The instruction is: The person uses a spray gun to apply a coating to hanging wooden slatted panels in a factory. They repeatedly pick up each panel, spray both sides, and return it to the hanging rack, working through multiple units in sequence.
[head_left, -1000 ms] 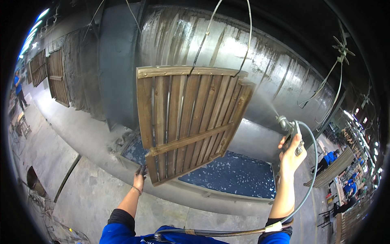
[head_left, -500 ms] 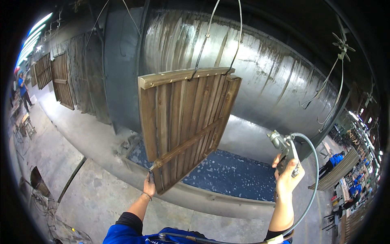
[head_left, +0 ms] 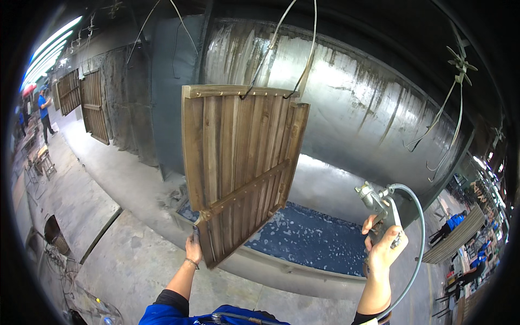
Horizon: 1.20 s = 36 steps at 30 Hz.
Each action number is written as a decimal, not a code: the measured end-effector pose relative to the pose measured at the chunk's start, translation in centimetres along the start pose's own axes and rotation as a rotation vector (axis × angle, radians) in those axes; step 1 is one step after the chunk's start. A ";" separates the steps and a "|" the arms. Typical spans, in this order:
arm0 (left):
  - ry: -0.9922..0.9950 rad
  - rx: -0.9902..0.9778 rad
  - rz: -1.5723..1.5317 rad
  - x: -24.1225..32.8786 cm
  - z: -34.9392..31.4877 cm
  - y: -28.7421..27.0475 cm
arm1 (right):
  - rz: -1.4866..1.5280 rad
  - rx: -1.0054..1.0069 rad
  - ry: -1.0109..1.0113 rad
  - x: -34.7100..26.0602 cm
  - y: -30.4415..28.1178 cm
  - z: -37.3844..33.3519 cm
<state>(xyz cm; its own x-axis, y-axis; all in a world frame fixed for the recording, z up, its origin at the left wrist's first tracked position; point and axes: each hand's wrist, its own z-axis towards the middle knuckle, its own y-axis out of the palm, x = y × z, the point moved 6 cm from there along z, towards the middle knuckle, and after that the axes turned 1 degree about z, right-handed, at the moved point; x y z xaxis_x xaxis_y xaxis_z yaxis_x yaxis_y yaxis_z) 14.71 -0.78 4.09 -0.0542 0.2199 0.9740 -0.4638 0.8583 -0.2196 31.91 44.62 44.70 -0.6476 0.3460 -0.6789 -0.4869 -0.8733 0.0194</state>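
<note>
A brown slatted wooden panel (head_left: 244,146) hangs tilted from two wire hooks (head_left: 265,59) in front of me. My left hand (head_left: 193,246) is closed at the notch on its lower left edge, fingers partly hidden by the wood. In my right hand (head_left: 383,238) I grip a metal spray gun (head_left: 376,197), held up to the right of the panel and apart from it. The gun's nozzle end points up and to the left. A grey hose (head_left: 421,227) loops from the gun down past my right forearm.
Behind the panel stands a stained, shiny metal wall (head_left: 357,92) above a trough of dark blue liquid (head_left: 309,233) with pale flecks. Empty wire hooks (head_left: 455,114) dangle at right. More slatted panels (head_left: 93,105) hang far left, near a person in blue (head_left: 44,114). Other people work at right.
The panel has swung left and turned so its slatted face shows more squarely. My left hand has moved slightly left with it. The spray gun stays raised at right.
</note>
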 end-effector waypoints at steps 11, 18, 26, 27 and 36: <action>-0.059 -0.195 0.018 1.7 -5.3 -0.2 | 0.136 -0.012 0.072 -0.9 3.3 1.9; 0.027 -0.390 0.020 0.4 -8.5 2.8 | -0.102 0.126 0.186 2.7 2.8 4.6; 0.047 -0.596 -0.217 -1.1 -9.8 8.0 | -0.006 0.133 0.008 -0.4 1.3 -1.8; 0.049 -0.611 -0.232 -1.1 -9.8 8.8 | 0.064 0.135 0.042 -0.7 0.9 -2.6; 0.142 -0.742 -0.095 2.3 -8.3 13.3 | 0.178 0.057 0.138 -4.7 -1.1 -4.0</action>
<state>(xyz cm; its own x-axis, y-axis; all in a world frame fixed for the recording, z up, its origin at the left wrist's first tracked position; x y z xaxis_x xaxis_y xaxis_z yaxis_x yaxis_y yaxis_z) 15.76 14.97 2.91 0.0937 0.1437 0.9852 0.2584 0.9521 -0.1635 37.82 42.54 44.95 -0.6421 0.1342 -0.7548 -0.4069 -0.8941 0.1872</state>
